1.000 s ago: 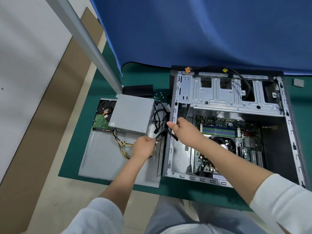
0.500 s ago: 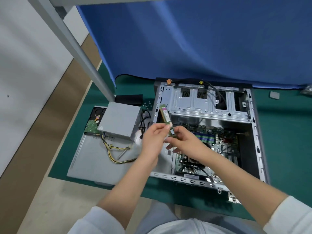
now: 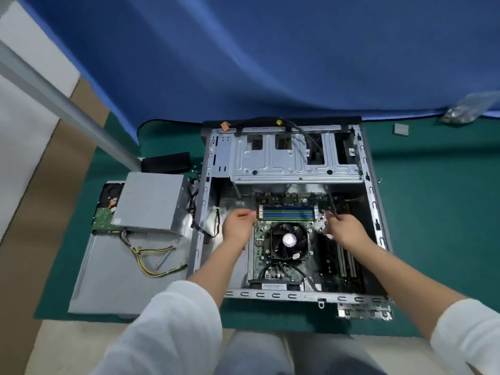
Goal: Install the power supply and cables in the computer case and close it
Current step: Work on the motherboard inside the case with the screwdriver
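Both hands moved to the memory slots [image 3: 287,212].

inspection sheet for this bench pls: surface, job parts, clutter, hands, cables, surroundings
Surface: green mat on a pale floor.
Job's things: computer case lies open on the mat; power supply is outside it, on the side panel at left.
Clutter: hard drive partly under the power supply; black box behind it; small grey pad and clear bag at far right.
Hands: left hand and right hand are inside the case, at either end of the memory slots; grips blurred.
Cables: yellow and black wires trail from the power supply over the panel; black cable runs over the drive cage.
Surroundings: blue cloth behind; metal pole at left.
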